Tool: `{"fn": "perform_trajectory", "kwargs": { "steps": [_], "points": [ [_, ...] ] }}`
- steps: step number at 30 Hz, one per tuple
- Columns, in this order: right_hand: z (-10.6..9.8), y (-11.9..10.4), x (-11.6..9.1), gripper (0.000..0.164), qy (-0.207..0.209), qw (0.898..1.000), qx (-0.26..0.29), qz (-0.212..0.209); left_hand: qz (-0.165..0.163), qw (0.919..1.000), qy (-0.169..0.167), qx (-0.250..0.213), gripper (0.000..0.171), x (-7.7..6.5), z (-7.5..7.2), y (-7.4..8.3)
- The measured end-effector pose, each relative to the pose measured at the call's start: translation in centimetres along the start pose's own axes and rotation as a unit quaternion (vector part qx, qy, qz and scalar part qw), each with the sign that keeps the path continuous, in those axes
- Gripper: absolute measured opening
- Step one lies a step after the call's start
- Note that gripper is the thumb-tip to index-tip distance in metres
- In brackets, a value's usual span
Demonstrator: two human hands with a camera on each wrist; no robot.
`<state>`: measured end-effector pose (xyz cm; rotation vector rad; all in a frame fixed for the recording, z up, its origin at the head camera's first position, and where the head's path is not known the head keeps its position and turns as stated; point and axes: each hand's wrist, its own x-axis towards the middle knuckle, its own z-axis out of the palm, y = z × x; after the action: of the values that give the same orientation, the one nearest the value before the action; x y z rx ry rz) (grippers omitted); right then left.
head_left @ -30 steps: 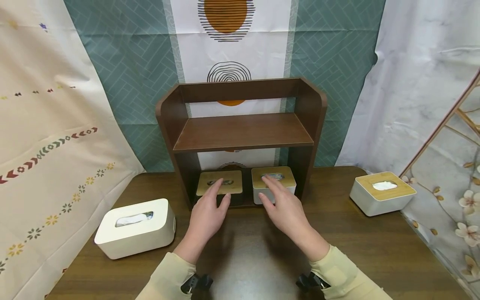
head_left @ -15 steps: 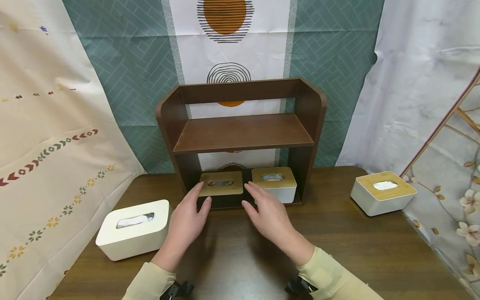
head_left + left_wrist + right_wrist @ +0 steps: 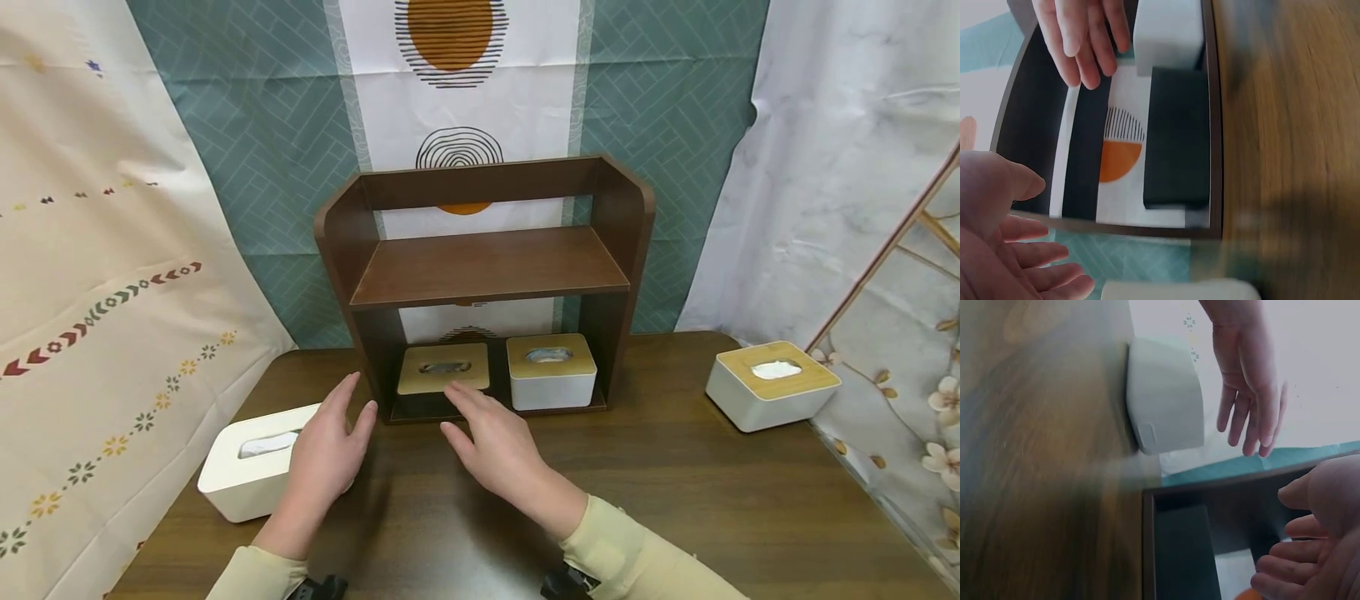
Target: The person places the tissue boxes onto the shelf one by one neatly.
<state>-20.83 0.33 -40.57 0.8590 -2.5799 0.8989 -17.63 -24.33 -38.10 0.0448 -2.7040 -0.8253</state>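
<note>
Currently both hands hover, unloaded. Left hand [image 3: 326, 457]: fingers extended, thumb spread from them. Under and left of those fingers: cream tissue box [image 3: 243, 473]; head view has the fingers covering its right end, right wrist view shows a gap between. Right hand [image 3: 495, 446]: fingers extended too, thumb apart, pointing forward and left. Just beyond its fingertips: dark tissue box with bamboo lid [image 3: 1176, 137], on the lower tier of the dark brown two-tier shelf [image 3: 491, 265]. Fingertips overlap the lid's near edge in head view; left wrist view puts them clear of that box. Same tier, beyond and right of the right fingers: white tissue box with bamboo lid [image 3: 552, 390]. Upper tier is above and past all fingertips. Well right of the right fingers: second bamboo-lidded white tissue box [image 3: 753, 408], on the wooden table [image 3: 637, 500], white tissue [image 3: 772, 370] in its slot. Farthest ahead of the fingers, behind the shelf: teal-and-white patterned curtain [image 3: 660, 150]. Left of the left fingers: beige patterned cloth [image 3: 112, 250].
</note>
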Motion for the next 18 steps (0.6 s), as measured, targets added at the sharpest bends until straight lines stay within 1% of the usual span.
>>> {"fn": "perform_trajectory", "kwargs": {
  "steps": [5, 12, 18],
  "points": [
    [0.9, -1.1, 0.1, 0.052, -0.016, 1.000, 0.002, 0.001, -0.009, 0.9999, 0.005, 0.008, 0.060, -0.3, -1.1, -1.4],
    [2.3, -2.4, 0.5, 0.052, -0.040, 0.999, 0.000, -0.001, -0.006, 0.9992, 0.030, 0.026, 0.058, -0.9, -2.4, -3.3],
    [3.6, -3.5, 0.9, 0.049, -0.052, 0.998, -0.011, -0.015, -0.021, 0.9983, 0.037, 0.039, 0.058, -1.5, -3.4, -4.8]
  ]
}}
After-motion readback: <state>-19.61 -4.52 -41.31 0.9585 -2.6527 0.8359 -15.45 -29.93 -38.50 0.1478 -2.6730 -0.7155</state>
